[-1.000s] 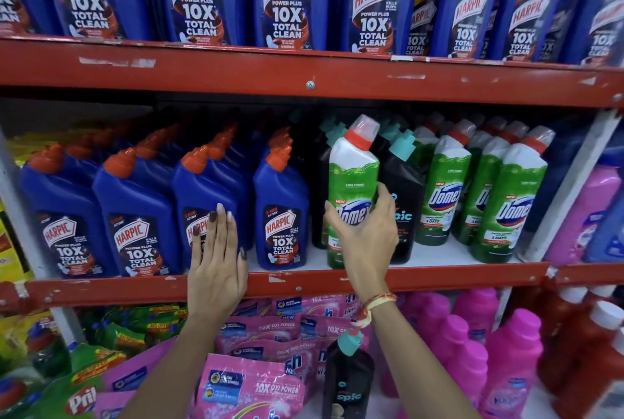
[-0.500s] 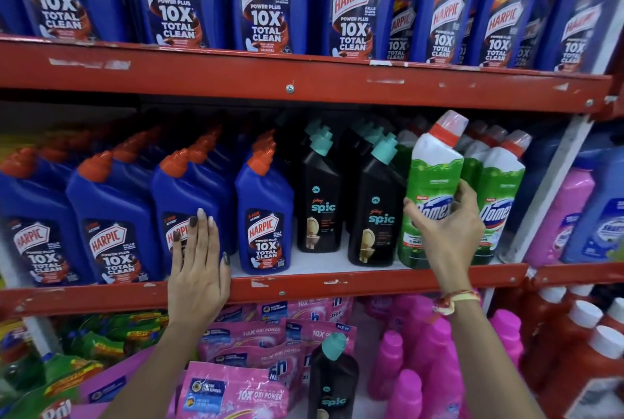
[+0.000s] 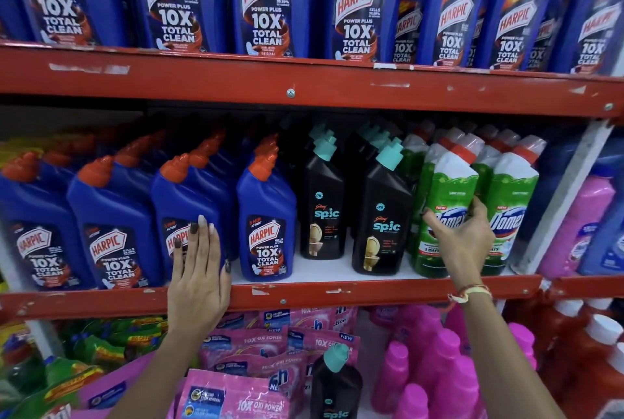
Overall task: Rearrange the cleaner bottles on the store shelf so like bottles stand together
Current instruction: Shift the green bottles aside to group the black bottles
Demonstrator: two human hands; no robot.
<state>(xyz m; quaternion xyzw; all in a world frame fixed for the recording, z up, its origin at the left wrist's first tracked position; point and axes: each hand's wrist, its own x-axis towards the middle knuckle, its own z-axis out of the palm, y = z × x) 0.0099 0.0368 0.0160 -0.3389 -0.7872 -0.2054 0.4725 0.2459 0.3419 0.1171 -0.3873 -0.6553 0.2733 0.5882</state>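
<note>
On the middle shelf [image 3: 304,295] stand blue Harpic bottles [image 3: 266,216] at the left, black Spic bottles [image 3: 381,219] in the middle and green Domex bottles [image 3: 513,202] at the right. My right hand [image 3: 464,243] grips a green Domex bottle [image 3: 445,195] at the front of the shelf, right of the black ones and among the other green ones. My left hand [image 3: 199,276] rests flat, fingers spread, against a blue Harpic bottle [image 3: 182,202] and the shelf's red front edge. One more black Spic bottle [image 3: 336,385] stands on the shelf below.
The top shelf [image 3: 304,81] carries a row of large blue Harpic bottles. Below are pink pouches [image 3: 236,395], pink bottles [image 3: 449,368], red bottles [image 3: 587,351] and green packs [image 3: 67,371]. Pink and blue bottles [image 3: 584,222] stand beyond a white upright [image 3: 567,195] at right.
My right hand carried the green Domex bottle rightward, from left of the black Spic bottles to the green group. My left hand stayed on the blue bottle.
</note>
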